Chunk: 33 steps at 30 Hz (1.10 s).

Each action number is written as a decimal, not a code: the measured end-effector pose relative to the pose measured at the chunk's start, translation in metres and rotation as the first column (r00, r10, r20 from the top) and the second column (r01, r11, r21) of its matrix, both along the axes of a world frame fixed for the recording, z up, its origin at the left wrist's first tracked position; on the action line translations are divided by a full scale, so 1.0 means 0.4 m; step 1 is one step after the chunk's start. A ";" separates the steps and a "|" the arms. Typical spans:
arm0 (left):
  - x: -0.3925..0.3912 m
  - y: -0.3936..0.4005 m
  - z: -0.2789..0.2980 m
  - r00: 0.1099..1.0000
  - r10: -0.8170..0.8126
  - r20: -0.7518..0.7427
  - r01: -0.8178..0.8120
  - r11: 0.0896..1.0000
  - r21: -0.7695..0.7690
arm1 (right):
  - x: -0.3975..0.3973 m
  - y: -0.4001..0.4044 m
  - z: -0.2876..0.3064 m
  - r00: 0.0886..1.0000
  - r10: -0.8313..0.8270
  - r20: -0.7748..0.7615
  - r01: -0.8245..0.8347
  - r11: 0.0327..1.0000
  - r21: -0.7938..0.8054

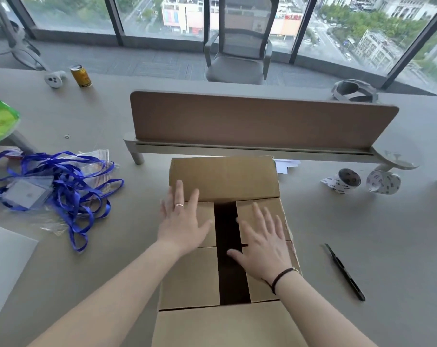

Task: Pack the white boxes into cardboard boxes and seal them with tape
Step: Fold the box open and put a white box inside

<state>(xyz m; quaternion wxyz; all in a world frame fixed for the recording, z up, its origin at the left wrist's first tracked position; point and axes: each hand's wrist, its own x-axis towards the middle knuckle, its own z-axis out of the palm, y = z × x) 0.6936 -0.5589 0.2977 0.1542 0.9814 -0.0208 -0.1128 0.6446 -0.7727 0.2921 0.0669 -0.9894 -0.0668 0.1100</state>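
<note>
While the box (225,234) stands on the table (362,234) just in front of the divider (262,118), both hands lie flat on its side flaps. The left hand (185,221) has a spread grip and presses the left flap; the right hand (265,244) does the same on the right flap. A dark gap stays open between the flaps. Two tape rolls (350,179) lie to the right, a pen (345,271) nearer, lanyards (62,181) to the left.

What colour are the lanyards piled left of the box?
Blue lanyards, clearest in the head view.
</note>
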 end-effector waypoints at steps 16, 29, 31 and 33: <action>-0.137 -0.021 0.200 0.991 -0.056 -0.120 0.057 0.998 0.004 | -0.022 -0.047 0.157 1.000 0.003 -0.020 0.000 0.992 0.126; -0.176 0.117 0.253 0.999 -0.006 0.049 -0.018 0.881 0.472 | -0.044 -0.378 0.132 0.921 -0.380 -0.085 0.388 0.915 0.108; -0.178 0.119 0.200 1.000 -0.008 -0.003 0.008 0.833 0.553 | -0.066 -0.364 0.094 0.924 -0.376 -0.067 0.379 0.925 0.031; -0.190 0.106 0.140 0.997 -0.007 -0.081 0.051 0.828 0.558 | -0.084 -0.343 0.061 0.923 -0.380 -0.062 0.381 0.925 -0.001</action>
